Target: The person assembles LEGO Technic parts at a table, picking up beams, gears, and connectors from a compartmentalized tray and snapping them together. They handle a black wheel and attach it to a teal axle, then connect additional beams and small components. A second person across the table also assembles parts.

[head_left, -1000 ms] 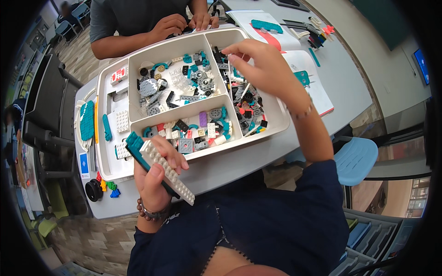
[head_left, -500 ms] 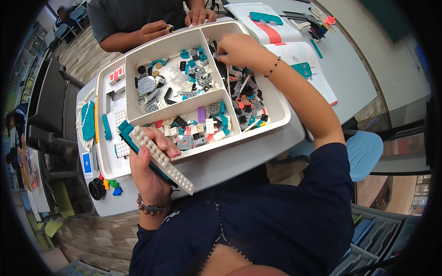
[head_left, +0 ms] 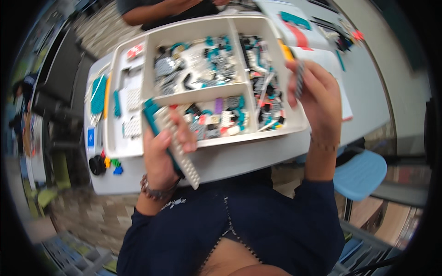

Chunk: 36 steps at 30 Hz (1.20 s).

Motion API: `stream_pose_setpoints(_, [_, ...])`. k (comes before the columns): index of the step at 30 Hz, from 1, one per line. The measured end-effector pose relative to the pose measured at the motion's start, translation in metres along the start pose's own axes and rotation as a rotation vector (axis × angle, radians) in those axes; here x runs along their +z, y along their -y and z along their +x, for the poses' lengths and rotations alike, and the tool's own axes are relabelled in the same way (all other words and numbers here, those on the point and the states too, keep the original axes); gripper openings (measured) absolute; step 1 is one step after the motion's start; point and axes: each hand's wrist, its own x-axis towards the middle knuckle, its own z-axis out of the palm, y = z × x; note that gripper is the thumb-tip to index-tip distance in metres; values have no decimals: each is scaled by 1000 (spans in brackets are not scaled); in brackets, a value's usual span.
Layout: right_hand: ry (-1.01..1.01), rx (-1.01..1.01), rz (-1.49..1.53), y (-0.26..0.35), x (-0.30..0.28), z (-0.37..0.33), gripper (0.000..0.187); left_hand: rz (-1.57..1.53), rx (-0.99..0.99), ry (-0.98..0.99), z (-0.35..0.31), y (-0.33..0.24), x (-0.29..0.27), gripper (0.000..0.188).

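Observation:
My left hand [head_left: 161, 149] is closed around a long white studded plate [head_left: 182, 154] with a teal toy-brick beam [head_left: 159, 124] alongside it, both slanting down to the right in front of the tray. Raised over the right edge of the white sorting tray [head_left: 276, 136], my right hand [head_left: 320, 94] pinches a thin grey toy-brick piece [head_left: 299, 80], stood nearly on end. Blur hides that piece's exact kind. In the tray's compartments lie loose grey, teal, black and white bricks [head_left: 212, 60], and a purple brick [head_left: 218, 105] sits in the front one.
An open booklet [head_left: 317, 55] lies to the right of the tray, with a teal piece [head_left: 294, 20] on it. Left of the tray are a teal plate [head_left: 98, 94] and small coloured pieces [head_left: 115, 165]. Another person's arm [head_left: 152, 13] is across the table.
My right hand has come out of the tray's right compartment toward me and to the right, now holding the grey piece. My left hand keeps its hold. The view has shifted.

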Motion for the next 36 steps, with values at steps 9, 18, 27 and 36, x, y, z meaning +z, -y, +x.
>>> stream_pose_setpoints(9, [89, -31, 209, -29, 88, -46, 27, -238, -55, 84, 0, 2, -11, 23])
stream_pose_setpoints(18, [138, 71, 409, -51, 116, -25, 35, -97, -5, 48, -4, -3, -3, 22])
stream_pose_setpoints(27, [138, 95, 597, -59, 129, -30, 32, -30, 21, 53, -6, -7, -10, 26])
stream_pose_setpoints(36, [105, 51, 386, -62, 136, -43, 24, -259, 123, -95, -2, -6, -11, 25])
